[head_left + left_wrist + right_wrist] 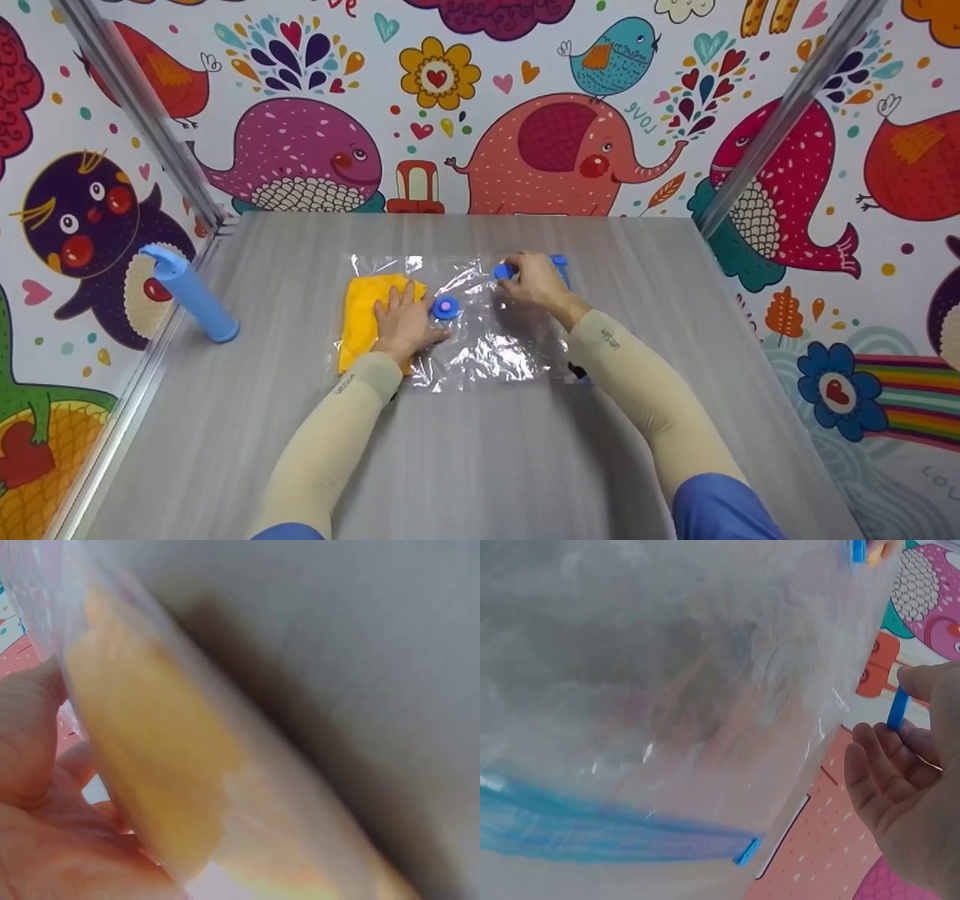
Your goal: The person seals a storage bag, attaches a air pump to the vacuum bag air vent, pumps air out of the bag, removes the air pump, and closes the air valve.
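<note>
A clear plastic zip bag (pixel 487 352) lies flat on the table with a folded yellow cloth (pixel 358 315) inside its left end. My left hand (pixel 403 322) rests on the bag over the cloth, fingers spread. Beside its thumb sits a round blue valve (pixel 445 307) with a pink centre. Above the bag's right part, my right hand (pixel 536 277) pinches a small blue round cap (pixel 898 709) between thumb and fingers, apart from the valve. A blue zip strip (pixel 615 829) with a small slider (pixel 747 851) runs along the bag's right end, partly hidden by my right arm in the head view.
A blue hand pump (pixel 193 296) stands at the left side of the grey table (pixel 465 465). Walls with printed cartoon animals (pixel 540 165) enclose the back and sides, with metal posts (pixel 787 112) at the corners.
</note>
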